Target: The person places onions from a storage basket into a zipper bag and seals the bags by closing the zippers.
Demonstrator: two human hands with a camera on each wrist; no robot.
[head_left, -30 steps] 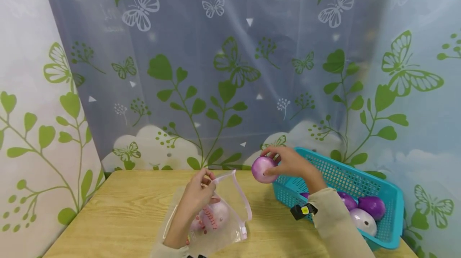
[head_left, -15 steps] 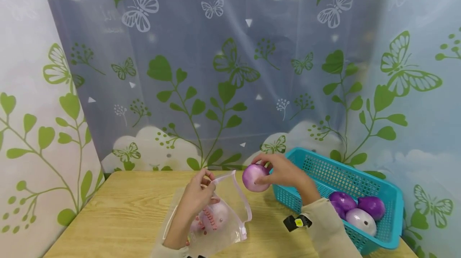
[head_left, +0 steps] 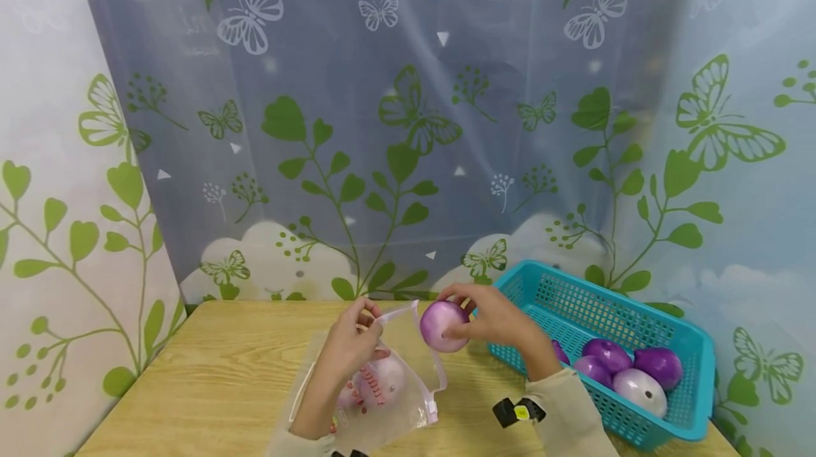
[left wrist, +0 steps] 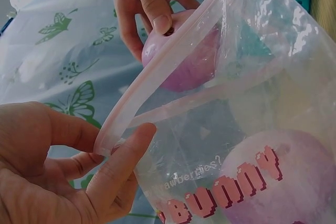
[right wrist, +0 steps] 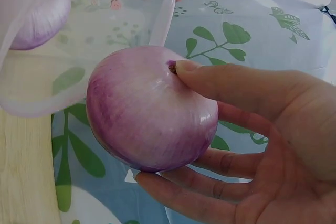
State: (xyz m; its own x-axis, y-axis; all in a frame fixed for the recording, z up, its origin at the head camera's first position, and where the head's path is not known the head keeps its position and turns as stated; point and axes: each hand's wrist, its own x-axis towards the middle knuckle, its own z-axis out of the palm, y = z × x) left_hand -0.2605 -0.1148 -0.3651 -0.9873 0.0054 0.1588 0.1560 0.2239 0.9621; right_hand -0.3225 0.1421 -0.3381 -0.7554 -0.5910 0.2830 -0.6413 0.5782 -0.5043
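A round purple-and-white onion (right wrist: 149,111) is held by my right hand (head_left: 487,315), thumb at its small brown tip and fingers curled round the far side. It hangs right at the mouth of a clear zip bag (head_left: 408,411) with a pink rim and red "BUNNY" lettering. My left hand (head_left: 349,343) pinches the bag's rim at one corner, thumb against fingers, as the left wrist view shows. The mouth gapes toward the right hand. Inside the bag lies another pale purple onion (left wrist: 283,177), partly behind the lettering.
At the right a turquoise perforated basket (head_left: 691,379) holds several onions, dark purple ones (head_left: 656,368) and a whiter one (head_left: 639,392). The wooden table (head_left: 242,358) ends at a patterned curtain (head_left: 319,159) behind and at the sides.
My right hand has carried the onion leftward and slightly down, from beside the basket's near-left rim to the bag's mouth. The left hand and the bag have stayed in place.
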